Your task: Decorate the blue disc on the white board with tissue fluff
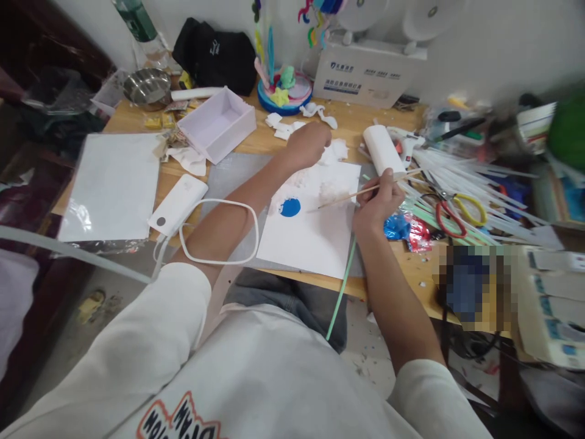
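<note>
White paper (315, 244) lies on a grey mat (233, 177) at the table's front, with a blue round patch (290, 207) and faint brownish smudges on it. My right hand (381, 198) is closed on a thin wooden stick (338, 200), whose tip points left, close to the paper near the blue patch. Above the paper's top left corner is my left hand (311, 145), its fingers curled, beside crumpled white tissue (336, 151). What its fingers hold, if anything, is hidden.
A lilac box (219, 125), a power bank (178, 204) with a looped white cable and a plastic-covered sheet (112, 183) lie left. At right are a white roll (384, 149), scissors (450, 213) and many thin strips. A decorated blue stand (286, 100) is behind.
</note>
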The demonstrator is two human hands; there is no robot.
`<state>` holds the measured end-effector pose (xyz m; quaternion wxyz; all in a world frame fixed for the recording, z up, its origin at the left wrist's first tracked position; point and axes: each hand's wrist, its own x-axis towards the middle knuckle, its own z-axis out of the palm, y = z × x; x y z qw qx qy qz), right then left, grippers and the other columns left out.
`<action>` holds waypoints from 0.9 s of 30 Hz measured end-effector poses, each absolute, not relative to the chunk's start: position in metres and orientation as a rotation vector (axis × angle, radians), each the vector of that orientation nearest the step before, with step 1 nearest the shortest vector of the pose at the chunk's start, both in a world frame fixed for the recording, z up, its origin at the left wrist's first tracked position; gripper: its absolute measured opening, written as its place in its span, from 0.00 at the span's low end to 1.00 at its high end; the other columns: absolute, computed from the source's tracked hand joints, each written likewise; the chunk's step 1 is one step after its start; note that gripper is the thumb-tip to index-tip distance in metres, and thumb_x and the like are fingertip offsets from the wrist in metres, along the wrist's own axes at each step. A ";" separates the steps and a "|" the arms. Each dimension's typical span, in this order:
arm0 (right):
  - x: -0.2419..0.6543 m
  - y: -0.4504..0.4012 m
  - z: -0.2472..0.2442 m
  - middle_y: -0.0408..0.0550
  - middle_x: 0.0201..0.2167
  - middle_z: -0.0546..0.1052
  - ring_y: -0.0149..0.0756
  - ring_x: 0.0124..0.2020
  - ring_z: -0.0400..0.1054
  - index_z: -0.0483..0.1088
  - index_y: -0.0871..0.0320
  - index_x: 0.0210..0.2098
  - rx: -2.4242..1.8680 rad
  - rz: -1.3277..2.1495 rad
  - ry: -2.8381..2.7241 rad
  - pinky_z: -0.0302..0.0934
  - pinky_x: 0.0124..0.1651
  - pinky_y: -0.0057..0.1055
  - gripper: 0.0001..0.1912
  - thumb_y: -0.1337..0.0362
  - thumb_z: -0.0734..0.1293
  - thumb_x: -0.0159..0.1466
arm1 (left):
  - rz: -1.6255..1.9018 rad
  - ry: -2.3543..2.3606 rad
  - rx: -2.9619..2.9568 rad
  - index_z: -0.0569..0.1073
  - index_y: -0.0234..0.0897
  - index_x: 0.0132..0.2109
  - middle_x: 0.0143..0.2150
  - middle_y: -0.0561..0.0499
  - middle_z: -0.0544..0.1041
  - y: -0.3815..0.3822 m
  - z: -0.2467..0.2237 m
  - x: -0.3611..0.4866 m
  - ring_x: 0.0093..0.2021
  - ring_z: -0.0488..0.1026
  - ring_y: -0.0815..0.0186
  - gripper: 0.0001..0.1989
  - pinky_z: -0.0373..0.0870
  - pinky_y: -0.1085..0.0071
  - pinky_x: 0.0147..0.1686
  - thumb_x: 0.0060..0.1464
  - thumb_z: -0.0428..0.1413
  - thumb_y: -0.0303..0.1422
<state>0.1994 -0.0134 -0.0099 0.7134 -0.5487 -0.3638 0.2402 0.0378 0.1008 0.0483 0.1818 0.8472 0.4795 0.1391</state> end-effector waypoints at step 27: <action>0.190 -0.026 0.012 0.35 0.11 0.59 0.22 0.13 0.47 0.63 0.54 0.17 -1.149 0.718 -0.665 0.37 0.17 0.27 0.33 0.36 0.66 0.65 | 0.697 1.094 1.841 0.77 0.30 0.35 0.30 0.53 0.79 0.056 0.064 0.009 0.34 0.74 0.70 0.07 0.70 0.70 0.42 0.54 0.65 0.17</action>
